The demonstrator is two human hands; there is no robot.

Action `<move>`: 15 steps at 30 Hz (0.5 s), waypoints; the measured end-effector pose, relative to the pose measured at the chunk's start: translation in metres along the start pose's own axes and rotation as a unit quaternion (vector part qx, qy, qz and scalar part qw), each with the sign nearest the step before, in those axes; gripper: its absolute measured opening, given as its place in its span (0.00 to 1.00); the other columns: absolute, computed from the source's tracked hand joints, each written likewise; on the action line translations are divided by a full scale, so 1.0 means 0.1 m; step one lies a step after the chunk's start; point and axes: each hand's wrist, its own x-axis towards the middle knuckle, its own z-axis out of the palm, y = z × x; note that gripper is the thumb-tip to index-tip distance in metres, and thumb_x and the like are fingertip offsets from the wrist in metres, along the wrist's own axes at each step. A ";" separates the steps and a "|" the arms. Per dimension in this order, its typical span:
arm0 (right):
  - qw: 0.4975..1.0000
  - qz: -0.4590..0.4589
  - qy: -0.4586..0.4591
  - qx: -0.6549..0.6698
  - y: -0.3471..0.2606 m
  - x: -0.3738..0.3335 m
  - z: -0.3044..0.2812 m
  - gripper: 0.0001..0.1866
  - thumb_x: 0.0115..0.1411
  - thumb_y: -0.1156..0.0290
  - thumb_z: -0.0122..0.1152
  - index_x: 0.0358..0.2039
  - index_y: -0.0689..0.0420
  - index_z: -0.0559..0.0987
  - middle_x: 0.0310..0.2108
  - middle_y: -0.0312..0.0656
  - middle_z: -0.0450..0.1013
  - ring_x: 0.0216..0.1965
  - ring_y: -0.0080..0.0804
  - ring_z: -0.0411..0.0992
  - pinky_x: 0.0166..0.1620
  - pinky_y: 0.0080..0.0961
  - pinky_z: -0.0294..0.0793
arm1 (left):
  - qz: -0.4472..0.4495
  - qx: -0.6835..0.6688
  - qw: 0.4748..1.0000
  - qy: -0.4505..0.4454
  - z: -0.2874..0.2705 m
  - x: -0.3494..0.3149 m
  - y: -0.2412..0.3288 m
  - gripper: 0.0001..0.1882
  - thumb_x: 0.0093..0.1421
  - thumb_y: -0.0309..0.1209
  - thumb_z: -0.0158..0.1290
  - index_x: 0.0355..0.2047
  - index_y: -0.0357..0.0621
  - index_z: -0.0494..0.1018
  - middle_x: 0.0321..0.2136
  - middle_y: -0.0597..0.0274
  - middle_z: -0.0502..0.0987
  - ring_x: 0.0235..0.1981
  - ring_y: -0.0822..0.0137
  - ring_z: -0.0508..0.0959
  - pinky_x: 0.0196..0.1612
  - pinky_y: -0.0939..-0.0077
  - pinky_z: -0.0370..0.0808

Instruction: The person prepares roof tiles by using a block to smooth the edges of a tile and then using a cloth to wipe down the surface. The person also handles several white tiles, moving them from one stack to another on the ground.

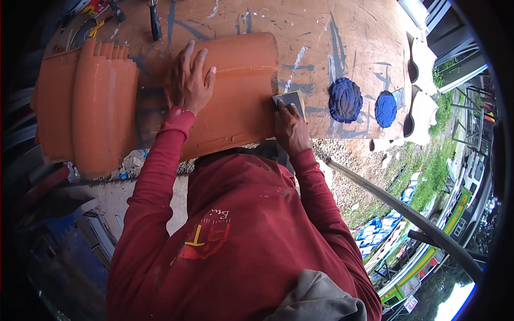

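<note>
A terracotta roof tile lies on the wooden table in front of me. My left hand rests flat on the tile's left part, fingers stretched out and somewhat apart. At the tile's right edge, my right hand grips a folded sheet of sandpaper, grey on one face with a yellowish edge. The fingers press the sheet close against the tile's edge. How the thumb sits is partly hidden.
Several stacked roof tiles stand at the left. Two blue putty-like lumps lie right on the paint-streaked table. A black-handled tool and yellow-handled tool lie farther back. A pole slants at the right.
</note>
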 end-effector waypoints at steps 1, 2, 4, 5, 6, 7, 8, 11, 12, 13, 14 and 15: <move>1.000 0.017 -0.014 -0.004 -0.06 0.00 -0.03 0.19 0.65 0.69 0.55 0.55 0.64 0.78 0.39 0.58 0.76 0.39 0.58 0.76 0.41 0.48 0.77 | 0.036 0.023 0.998 -0.036 0.17 -0.05 0.06 0.31 0.65 0.46 0.56 0.66 0.52 0.67 0.71 0.60 0.58 0.71 0.47 0.58 0.71 0.45 0.56; 0.999 0.039 -0.025 -0.011 -0.08 0.01 -0.05 0.20 0.66 0.70 0.55 0.57 0.63 0.77 0.39 0.58 0.76 0.40 0.58 0.76 0.41 0.48 0.77 | 0.076 0.042 0.994 -0.072 0.29 -0.04 0.12 0.33 0.65 0.44 0.56 0.69 0.55 0.64 0.73 0.65 0.57 0.73 0.49 0.54 0.73 0.46 0.52; 0.998 0.041 -0.039 0.007 -0.03 0.08 0.03 0.20 0.66 0.70 0.54 0.57 0.64 0.77 0.41 0.59 0.76 0.40 0.59 0.76 0.42 0.47 0.77 | 0.061 0.028 0.996 -0.053 0.44 -0.08 0.16 0.35 0.64 0.45 0.56 0.69 0.57 0.63 0.73 0.68 0.57 0.74 0.50 0.52 0.73 0.44 0.48; 0.997 0.045 -0.051 0.028 0.04 0.10 0.07 0.21 0.65 0.71 0.54 0.57 0.65 0.76 0.43 0.61 0.75 0.39 0.61 0.76 0.42 0.47 0.77 | 0.048 0.018 0.998 -0.035 0.49 -0.08 0.23 0.36 0.62 0.46 0.57 0.70 0.59 0.62 0.72 0.71 0.58 0.75 0.51 0.51 0.74 0.41 0.44; 0.997 0.047 -0.055 0.022 0.18 0.18 0.16 0.21 0.65 0.71 0.54 0.57 0.65 0.76 0.43 0.61 0.75 0.39 0.61 0.76 0.42 0.47 0.77 | 0.044 0.012 0.998 -0.036 0.52 -0.06 0.25 0.36 0.62 0.46 0.57 0.70 0.59 0.62 0.72 0.71 0.58 0.75 0.51 0.51 0.74 0.41 0.44; 0.999 0.017 -0.034 0.005 0.38 0.22 0.30 0.22 0.64 0.72 0.53 0.58 0.65 0.76 0.44 0.61 0.75 0.40 0.61 0.76 0.43 0.46 0.77 | 0.051 0.009 0.998 -0.047 0.53 -0.04 0.29 0.37 0.62 0.47 0.57 0.71 0.60 0.61 0.73 0.72 0.58 0.75 0.51 0.50 0.74 0.41 0.43; 1.000 -0.024 -0.014 -0.006 0.33 0.37 0.33 0.23 0.64 0.72 0.53 0.58 0.66 0.75 0.45 0.62 0.75 0.41 0.61 0.76 0.43 0.45 0.77 | 0.052 0.015 0.997 -0.053 0.53 -0.01 0.24 0.37 0.62 0.48 0.57 0.71 0.61 0.61 0.73 0.73 0.58 0.75 0.52 0.50 0.74 0.40 0.42; 0.999 -0.029 -0.018 -0.021 0.34 0.35 0.26 0.22 0.62 0.76 0.52 0.56 0.71 0.73 0.44 0.60 0.75 0.39 0.60 0.76 0.41 0.45 0.77 | 0.048 0.017 0.997 -0.059 0.56 -0.07 0.22 0.38 0.62 0.49 0.57 0.71 0.62 0.61 0.73 0.72 0.58 0.75 0.50 0.50 0.74 0.40 0.42; 0.996 -0.079 -0.006 -0.047 0.37 0.29 0.22 0.20 0.61 0.80 0.52 0.53 0.74 0.74 0.40 0.59 0.75 0.36 0.59 0.76 0.38 0.46 0.77 | 0.048 0.021 0.997 -0.060 0.56 -0.07 0.22 0.38 0.61 0.49 0.57 0.71 0.62 0.61 0.73 0.72 0.58 0.75 0.50 0.50 0.73 0.40 0.42; 0.994 -0.087 -0.066 -0.026 0.23 0.27 0.06 0.24 0.57 0.80 0.53 0.55 0.74 0.72 0.39 0.60 0.75 0.35 0.60 0.77 0.37 0.46 0.77 | 0.043 0.027 0.997 -0.061 0.54 -0.11 0.18 0.38 0.61 0.49 0.57 0.71 0.62 0.61 0.73 0.72 0.58 0.75 0.50 0.50 0.73 0.40 0.42; 0.993 -0.090 -0.066 -0.024 0.24 0.20 0.05 0.24 0.57 0.80 0.53 0.55 0.74 0.72 0.39 0.60 0.75 0.35 0.60 0.77 0.37 0.46 0.77 | 0.041 0.024 0.997 -0.058 0.55 -0.12 0.18 0.38 0.61 0.49 0.57 0.71 0.62 0.61 0.73 0.72 0.58 0.75 0.50 0.50 0.73 0.40 0.42; 0.992 -0.097 -0.073 -0.041 0.28 0.14 0.08 0.26 0.56 0.79 0.54 0.57 0.74 0.72 0.39 0.61 0.75 0.35 0.61 0.77 0.38 0.46 0.77 | 0.039 0.021 0.997 -0.055 0.56 -0.10 0.17 0.38 0.61 0.48 0.57 0.71 0.62 0.61 0.73 0.72 0.58 0.74 0.50 0.51 0.73 0.40 0.43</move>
